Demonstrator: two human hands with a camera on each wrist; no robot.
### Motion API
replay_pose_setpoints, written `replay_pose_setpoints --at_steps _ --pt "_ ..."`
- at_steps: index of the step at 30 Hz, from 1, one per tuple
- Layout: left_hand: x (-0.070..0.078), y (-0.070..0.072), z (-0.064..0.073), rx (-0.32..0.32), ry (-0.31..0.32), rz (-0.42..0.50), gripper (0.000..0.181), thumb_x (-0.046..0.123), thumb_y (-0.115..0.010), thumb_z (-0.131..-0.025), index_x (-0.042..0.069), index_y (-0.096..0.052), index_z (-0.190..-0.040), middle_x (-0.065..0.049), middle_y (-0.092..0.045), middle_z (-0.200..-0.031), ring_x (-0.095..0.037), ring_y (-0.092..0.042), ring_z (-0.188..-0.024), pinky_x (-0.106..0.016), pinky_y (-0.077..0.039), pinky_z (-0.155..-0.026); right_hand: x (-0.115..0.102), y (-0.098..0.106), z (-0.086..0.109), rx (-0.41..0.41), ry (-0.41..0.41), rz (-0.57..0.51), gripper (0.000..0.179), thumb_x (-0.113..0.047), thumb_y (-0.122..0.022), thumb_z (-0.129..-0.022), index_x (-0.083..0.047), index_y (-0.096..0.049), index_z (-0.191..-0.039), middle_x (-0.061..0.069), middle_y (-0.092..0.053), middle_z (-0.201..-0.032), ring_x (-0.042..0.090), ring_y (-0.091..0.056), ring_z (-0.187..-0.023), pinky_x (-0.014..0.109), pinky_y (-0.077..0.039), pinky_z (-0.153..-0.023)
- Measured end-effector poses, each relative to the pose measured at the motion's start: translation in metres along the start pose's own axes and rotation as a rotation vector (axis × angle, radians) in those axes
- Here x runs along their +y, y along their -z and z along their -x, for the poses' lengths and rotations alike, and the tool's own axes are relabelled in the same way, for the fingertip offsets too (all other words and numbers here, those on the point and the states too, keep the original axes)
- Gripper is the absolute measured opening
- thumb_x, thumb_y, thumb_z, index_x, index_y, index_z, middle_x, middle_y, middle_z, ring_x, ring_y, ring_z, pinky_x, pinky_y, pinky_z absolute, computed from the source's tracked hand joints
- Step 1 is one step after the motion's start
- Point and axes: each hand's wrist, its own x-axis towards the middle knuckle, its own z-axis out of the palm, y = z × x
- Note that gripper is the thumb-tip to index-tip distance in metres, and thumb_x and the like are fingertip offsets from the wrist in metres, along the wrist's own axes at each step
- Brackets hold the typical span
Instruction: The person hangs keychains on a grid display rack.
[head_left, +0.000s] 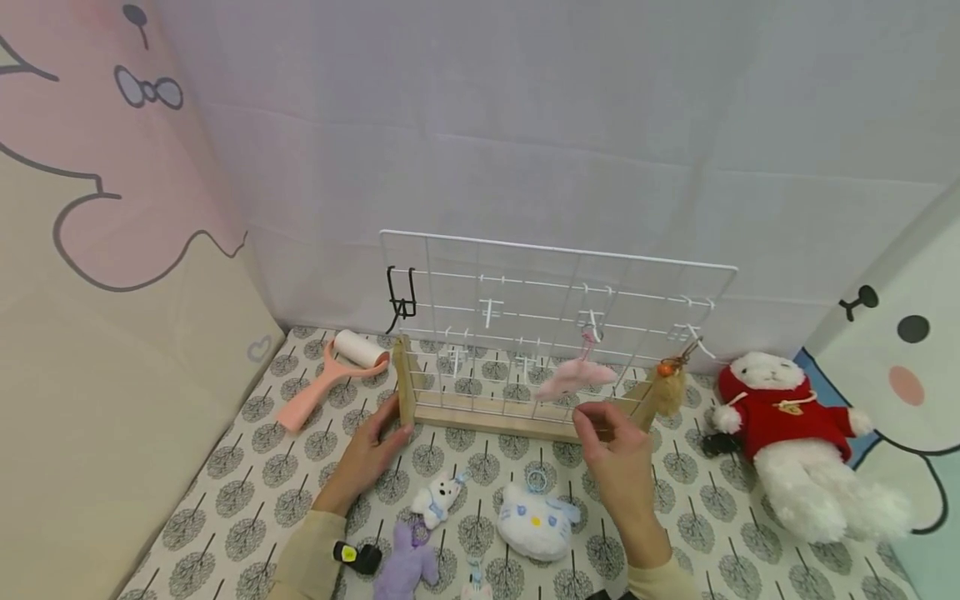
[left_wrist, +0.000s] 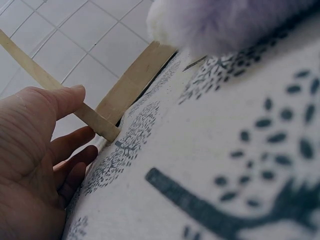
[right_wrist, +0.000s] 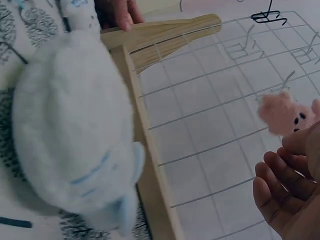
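A white wire grid rack (head_left: 555, 321) on a wooden base stands upright on the patterned cloth. My left hand (head_left: 369, 454) holds its left wooden end piece (left_wrist: 95, 122), thumb on one side and fingers on the other. A pink plush charm (head_left: 576, 379) hangs from a white hook in the right half of the grid. My right hand (head_left: 617, 454) is just in front of and below this charm, fingers loosely bent with nothing visible between them. In the right wrist view the thumb overlaps the charm's lower edge. A tan furry charm with an orange bead (head_left: 670, 387) hangs at the rack's right end.
A white cat-face plush (head_left: 536, 523), a small white dog charm (head_left: 438, 500) and a purple plush (head_left: 405, 567) lie before the rack. Left of it is a peach lint roller (head_left: 330, 379); right, a white plush in a red hoodie (head_left: 795, 425). A black hook (head_left: 401, 304) hangs top left.
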Motion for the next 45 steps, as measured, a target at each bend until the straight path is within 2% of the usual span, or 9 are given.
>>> replay_pose_setpoints --at_steps 4,8,13,19,23,26,31,34,45 --pt "-0.001 -0.001 -0.001 -0.006 0.006 -0.011 0.069 0.028 -0.065 -0.107 0.018 -0.034 -0.168 -0.017 -0.042 -0.165 -0.04 -0.039 -0.152 -0.06 -0.026 -0.125 0.02 -0.011 0.01 -0.07 -0.029 0.053 0.006 -0.002 -0.077 -0.093 -0.005 -0.078 -0.099 0.004 -0.078 -0.09 0.012 -0.07 -0.077 0.023 -0.06 -0.072" --pt "0.001 -0.001 -0.001 -0.004 0.011 -0.019 0.069 0.027 -0.065 -0.107 0.017 -0.034 -0.167 -0.017 -0.043 -0.165 -0.039 -0.039 -0.152 -0.06 -0.027 -0.125 0.034 -0.019 0.017 -0.149 -0.093 0.073 0.007 -0.004 -0.077 -0.093 -0.006 -0.078 -0.1 0.005 -0.078 -0.092 0.016 -0.071 -0.078 0.025 -0.06 -0.072" --pt "0.002 -0.002 0.001 -0.003 -0.002 -0.008 0.067 0.024 -0.065 -0.107 0.016 -0.035 -0.167 -0.017 -0.044 -0.164 -0.04 -0.041 -0.151 -0.061 -0.027 -0.124 0.046 -0.028 0.027 -0.247 -0.171 0.073 0.017 -0.006 -0.078 -0.093 -0.006 -0.076 -0.109 0.002 -0.077 -0.093 0.014 -0.071 -0.082 0.025 -0.059 -0.075" --pt "0.004 -0.003 0.003 -0.008 0.009 0.02 0.068 0.023 -0.067 -0.106 0.016 -0.036 -0.166 -0.018 -0.044 -0.164 -0.04 -0.04 -0.152 -0.061 -0.027 -0.125 0.061 -0.037 0.038 -0.346 -0.194 0.057 0.036 -0.008 -0.082 -0.089 -0.006 -0.07 -0.123 0.0 -0.078 -0.096 0.014 -0.07 -0.084 0.026 -0.059 -0.076" --pt "0.004 -0.003 0.002 -0.002 0.011 0.02 0.07 0.022 -0.067 -0.105 0.013 -0.036 -0.166 -0.02 -0.045 -0.163 -0.042 -0.04 -0.151 -0.063 -0.026 -0.124 0.065 -0.039 0.043 -0.407 -0.187 0.088 0.045 -0.014 -0.085 -0.088 -0.007 -0.068 -0.129 0.002 -0.078 -0.106 0.017 -0.071 -0.093 0.03 -0.058 -0.079" --pt "0.003 -0.003 0.001 -0.002 0.012 0.014 0.07 0.022 -0.067 -0.105 0.014 -0.035 -0.166 -0.02 -0.044 -0.163 -0.042 -0.039 -0.151 -0.063 -0.026 -0.124 0.065 -0.039 0.046 -0.424 -0.178 0.131 0.047 -0.019 -0.087 -0.086 -0.008 -0.07 -0.128 0.0 -0.076 -0.107 0.017 -0.069 -0.096 0.034 -0.056 -0.082" --pt "0.001 -0.003 0.001 -0.008 0.011 -0.006 0.069 0.025 -0.065 -0.107 0.015 -0.034 -0.167 -0.019 -0.043 -0.164 -0.04 -0.038 -0.152 -0.062 -0.025 -0.125 0.063 -0.037 0.047 -0.47 -0.157 0.236 0.042 -0.025 -0.09 -0.082 -0.01 -0.076 -0.119 -0.004 -0.061 -0.093 0.012 -0.055 -0.084 0.032 -0.049 -0.075" --pt "0.0 -0.004 0.001 -0.006 0.015 -0.014 0.069 0.027 -0.064 -0.107 0.016 -0.033 -0.167 -0.018 -0.043 -0.164 -0.04 -0.038 -0.153 -0.061 -0.025 -0.125 0.06 -0.037 0.046 -0.492 -0.136 0.27 0.035 -0.026 -0.09 -0.082 -0.012 -0.078 -0.111 -0.004 -0.056 -0.092 0.01 -0.052 -0.082 0.032 -0.047 -0.074" --pt "-0.001 -0.001 0.0 -0.006 0.004 -0.019 0.069 0.027 -0.064 -0.107 0.017 -0.032 -0.168 -0.018 -0.043 -0.165 -0.039 -0.038 -0.152 -0.06 -0.026 -0.125 0.056 -0.039 0.049 -0.468 -0.164 0.226 0.023 -0.016 -0.089 -0.084 -0.009 -0.074 -0.099 -0.005 -0.06 -0.084 0.007 -0.052 -0.073 0.025 -0.047 -0.065"
